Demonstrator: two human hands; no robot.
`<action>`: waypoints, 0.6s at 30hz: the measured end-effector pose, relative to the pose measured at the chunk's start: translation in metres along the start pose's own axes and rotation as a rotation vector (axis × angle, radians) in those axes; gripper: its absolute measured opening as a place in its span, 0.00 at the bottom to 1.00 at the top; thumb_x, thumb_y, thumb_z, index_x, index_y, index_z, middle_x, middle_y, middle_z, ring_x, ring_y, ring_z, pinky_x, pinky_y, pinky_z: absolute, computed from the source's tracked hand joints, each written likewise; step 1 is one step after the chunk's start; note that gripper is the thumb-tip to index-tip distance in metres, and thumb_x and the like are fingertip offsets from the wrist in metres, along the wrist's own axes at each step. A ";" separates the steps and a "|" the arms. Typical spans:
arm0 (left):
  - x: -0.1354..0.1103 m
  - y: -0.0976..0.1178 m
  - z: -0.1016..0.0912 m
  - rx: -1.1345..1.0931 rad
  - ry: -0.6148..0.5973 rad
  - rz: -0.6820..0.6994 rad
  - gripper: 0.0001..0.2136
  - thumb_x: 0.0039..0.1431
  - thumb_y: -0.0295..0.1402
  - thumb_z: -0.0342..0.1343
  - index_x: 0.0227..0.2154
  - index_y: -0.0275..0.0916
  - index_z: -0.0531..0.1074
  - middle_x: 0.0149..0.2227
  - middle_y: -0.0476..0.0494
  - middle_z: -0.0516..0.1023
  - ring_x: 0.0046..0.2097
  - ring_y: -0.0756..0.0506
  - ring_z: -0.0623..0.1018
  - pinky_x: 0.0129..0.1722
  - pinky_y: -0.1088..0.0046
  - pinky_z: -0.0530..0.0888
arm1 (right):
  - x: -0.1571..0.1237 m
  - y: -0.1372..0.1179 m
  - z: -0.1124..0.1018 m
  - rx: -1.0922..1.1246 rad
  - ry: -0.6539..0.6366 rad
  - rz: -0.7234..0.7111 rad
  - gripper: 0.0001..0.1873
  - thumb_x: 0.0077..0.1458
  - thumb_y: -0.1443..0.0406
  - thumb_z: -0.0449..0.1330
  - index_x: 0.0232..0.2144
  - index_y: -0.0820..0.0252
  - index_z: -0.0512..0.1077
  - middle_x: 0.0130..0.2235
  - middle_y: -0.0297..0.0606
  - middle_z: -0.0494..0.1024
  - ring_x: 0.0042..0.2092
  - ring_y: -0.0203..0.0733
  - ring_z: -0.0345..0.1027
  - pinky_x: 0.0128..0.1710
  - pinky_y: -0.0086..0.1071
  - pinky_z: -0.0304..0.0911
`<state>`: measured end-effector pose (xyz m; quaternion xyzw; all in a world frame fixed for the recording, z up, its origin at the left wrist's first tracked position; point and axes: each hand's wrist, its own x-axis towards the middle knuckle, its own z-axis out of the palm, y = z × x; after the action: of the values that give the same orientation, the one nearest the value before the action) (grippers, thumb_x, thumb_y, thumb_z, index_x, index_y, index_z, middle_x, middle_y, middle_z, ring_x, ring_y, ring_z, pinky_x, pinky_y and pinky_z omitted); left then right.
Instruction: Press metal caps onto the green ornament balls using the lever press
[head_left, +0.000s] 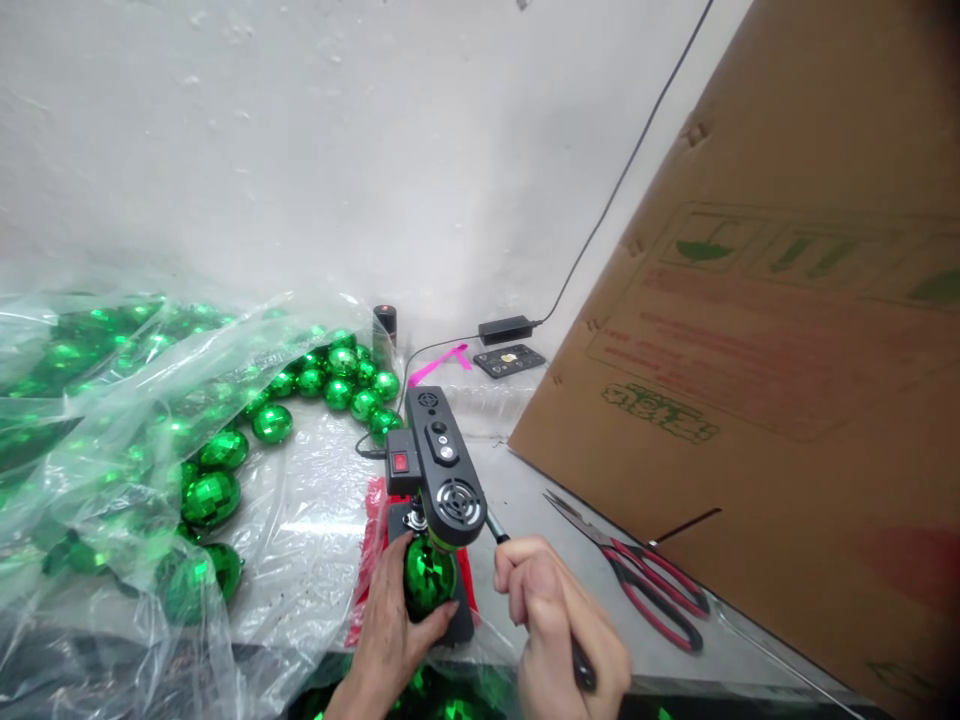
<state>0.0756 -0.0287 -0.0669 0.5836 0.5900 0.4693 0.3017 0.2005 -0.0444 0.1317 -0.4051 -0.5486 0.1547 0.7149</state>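
Observation:
My left hand is wrapped round a shiny green faceted bauble, holding it under the head of a small black machine with a red switch. My right hand is closed on the machine's thin lever handle, which runs down to the right from the head. Both hands sit at the near edge of the table, just apart from each other.
A clear plastic sheet holds several loose green baubles on the left. Red-handled scissors lie to the right, beside a leaning cardboard sheet. A power adapter, a flat black device and a dark can stand by the white wall.

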 end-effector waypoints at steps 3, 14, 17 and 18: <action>0.008 -0.004 0.005 -0.033 0.008 -0.022 0.38 0.49 0.40 0.72 0.64 0.37 0.73 0.62 0.27 0.82 0.66 0.23 0.80 0.68 0.35 0.75 | -0.002 -0.003 0.002 0.004 0.026 0.031 0.24 0.79 0.68 0.51 0.25 0.57 0.65 0.27 0.32 0.66 0.28 0.34 0.60 0.29 0.33 0.54; 0.012 -0.013 0.009 -0.060 -0.026 -0.011 0.40 0.44 0.38 0.76 0.63 0.37 0.75 0.59 0.29 0.84 0.62 0.24 0.83 0.65 0.36 0.79 | -0.004 0.018 -0.002 0.010 0.038 -0.185 0.22 0.75 0.75 0.52 0.26 0.57 0.62 0.24 0.28 0.63 0.26 0.32 0.64 0.26 0.29 0.56; 0.012 -0.012 0.010 -0.052 -0.015 0.013 0.39 0.45 0.38 0.76 0.63 0.36 0.75 0.60 0.28 0.84 0.63 0.23 0.83 0.65 0.36 0.79 | -0.013 0.021 0.002 -0.022 0.100 -0.183 0.23 0.74 0.74 0.53 0.25 0.57 0.61 0.23 0.28 0.61 0.26 0.33 0.64 0.26 0.30 0.57; 0.011 -0.012 0.010 -0.049 -0.010 0.022 0.39 0.45 0.38 0.75 0.63 0.36 0.75 0.60 0.27 0.84 0.63 0.24 0.83 0.65 0.36 0.79 | -0.016 0.023 0.003 -0.033 0.117 -0.189 0.23 0.74 0.74 0.53 0.24 0.56 0.61 0.23 0.28 0.61 0.25 0.33 0.64 0.26 0.30 0.57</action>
<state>0.0786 -0.0141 -0.0792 0.5849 0.5703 0.4839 0.3138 0.1974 -0.0395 0.1048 -0.3717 -0.5441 0.0535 0.7502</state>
